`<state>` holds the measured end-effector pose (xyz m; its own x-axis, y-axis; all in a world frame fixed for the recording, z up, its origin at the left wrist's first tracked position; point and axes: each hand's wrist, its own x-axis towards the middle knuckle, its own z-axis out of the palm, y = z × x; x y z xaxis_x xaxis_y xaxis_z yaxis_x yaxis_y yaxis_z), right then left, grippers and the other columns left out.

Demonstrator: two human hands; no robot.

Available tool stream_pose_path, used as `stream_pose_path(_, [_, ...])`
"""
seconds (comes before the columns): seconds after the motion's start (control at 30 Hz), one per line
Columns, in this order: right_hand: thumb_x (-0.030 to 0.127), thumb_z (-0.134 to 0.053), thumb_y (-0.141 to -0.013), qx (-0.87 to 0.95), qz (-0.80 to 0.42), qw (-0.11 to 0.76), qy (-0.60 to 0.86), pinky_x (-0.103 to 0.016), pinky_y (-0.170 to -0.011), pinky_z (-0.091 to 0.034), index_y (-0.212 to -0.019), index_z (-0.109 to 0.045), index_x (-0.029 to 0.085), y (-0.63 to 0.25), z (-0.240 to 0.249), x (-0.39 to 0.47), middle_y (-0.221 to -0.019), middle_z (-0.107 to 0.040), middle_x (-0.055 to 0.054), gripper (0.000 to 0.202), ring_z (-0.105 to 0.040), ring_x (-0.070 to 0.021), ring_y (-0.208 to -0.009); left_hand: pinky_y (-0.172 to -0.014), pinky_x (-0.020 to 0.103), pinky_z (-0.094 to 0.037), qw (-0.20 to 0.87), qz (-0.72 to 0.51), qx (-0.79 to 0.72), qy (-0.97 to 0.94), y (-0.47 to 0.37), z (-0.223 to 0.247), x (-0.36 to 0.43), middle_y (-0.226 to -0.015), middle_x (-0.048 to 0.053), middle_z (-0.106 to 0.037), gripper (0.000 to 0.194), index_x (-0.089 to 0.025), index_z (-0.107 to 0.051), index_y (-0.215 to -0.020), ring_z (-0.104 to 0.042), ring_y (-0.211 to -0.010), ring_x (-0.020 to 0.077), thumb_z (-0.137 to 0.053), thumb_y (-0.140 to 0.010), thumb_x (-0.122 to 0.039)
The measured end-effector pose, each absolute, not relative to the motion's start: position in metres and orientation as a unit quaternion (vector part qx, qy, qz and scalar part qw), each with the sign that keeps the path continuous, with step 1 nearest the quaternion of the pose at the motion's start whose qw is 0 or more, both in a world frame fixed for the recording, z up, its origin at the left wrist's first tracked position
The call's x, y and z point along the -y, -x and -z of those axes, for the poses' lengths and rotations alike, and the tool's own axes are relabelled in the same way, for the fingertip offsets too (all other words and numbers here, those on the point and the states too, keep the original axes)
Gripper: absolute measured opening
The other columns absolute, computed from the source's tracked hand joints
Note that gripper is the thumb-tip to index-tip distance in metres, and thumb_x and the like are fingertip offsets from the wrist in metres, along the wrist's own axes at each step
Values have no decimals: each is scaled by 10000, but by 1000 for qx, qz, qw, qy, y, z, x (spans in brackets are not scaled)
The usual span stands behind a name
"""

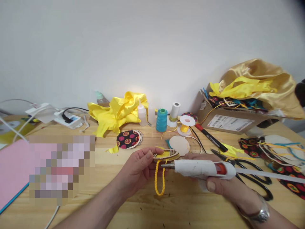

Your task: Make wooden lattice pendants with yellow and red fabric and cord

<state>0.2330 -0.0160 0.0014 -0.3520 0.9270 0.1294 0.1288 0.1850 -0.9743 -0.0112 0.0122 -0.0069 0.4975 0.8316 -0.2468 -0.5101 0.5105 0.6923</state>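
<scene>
My left hand [140,165] pinches a round wooden disc piece [170,155] with cut-out patterns and yellow fabric in it, held above the table. From its near edge hangs a loop of braided yellow cord [156,181]. A white glue gun [195,168] lies in the grip of my right hand [221,186], its metal nozzle pointing left beside the cord and the disc's edge. A clear glue stick [269,175] runs out of the gun's back. The fingers of my right hand are mostly hidden behind the gun.
Black-handled scissors [252,171] lie right of the gun, near a black marker [212,138]. Behind stand a teal thread cone [162,121], a yellow thread spool [185,127] and crumpled yellow satin [119,111]. A cardboard box [228,122] holds fabrics. A patterned fabric disc [128,139] lies left.
</scene>
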Motion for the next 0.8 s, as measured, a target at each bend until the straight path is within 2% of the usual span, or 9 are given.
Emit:
stream_pose_path(0.07, [572, -677, -684, 648, -492, 401, 420, -457, -856, -494, -1081, -630, 283, -238, 6, 17, -1128, -617, -95, 494, -601, -275, -1015, -666, 282, -559, 822, -407, -283, -281, 12, 7, -13, -824, 99, -748, 322, -128, -680, -915, -703, -716, 191, -743, -704, -363])
stream_pose_path(0.23, [593, -679, -666, 630, -509, 400, 430, -440, -770, -540, -1103, -605, 270, -239, 11, 17, -1026, -656, -94, 549, -642, -262, -894, -690, 292, -550, 827, -403, -272, -281, 12, 7, -13, -916, 114, -745, 337, -136, -682, -918, -709, -783, 222, -756, -685, -368])
stream_pose_path(0.53, [588, -679, -668, 615, -514, 396, 448, -436, -736, -547, -1148, -565, 238, -240, 14, 19, -1074, -643, -127, 605, -637, -279, -921, -690, 309, -552, 822, -403, -285, -283, 14, 6, -12, -931, 119, -739, 334, -134, -685, -935, -709, -793, 237, -743, -701, -365])
stream_pose_path(0.8, [582, -689, -661, 601, -530, 388, 457, -440, -775, -535, -1128, -576, 244, -239, 7, 19, -1078, -649, -122, 588, -635, -278, -937, -682, 309, -554, 826, -399, -276, -287, 13, 7, -13, -888, 116, -745, 308, -135, -679, -911, -711, -757, 225, -740, -706, -357])
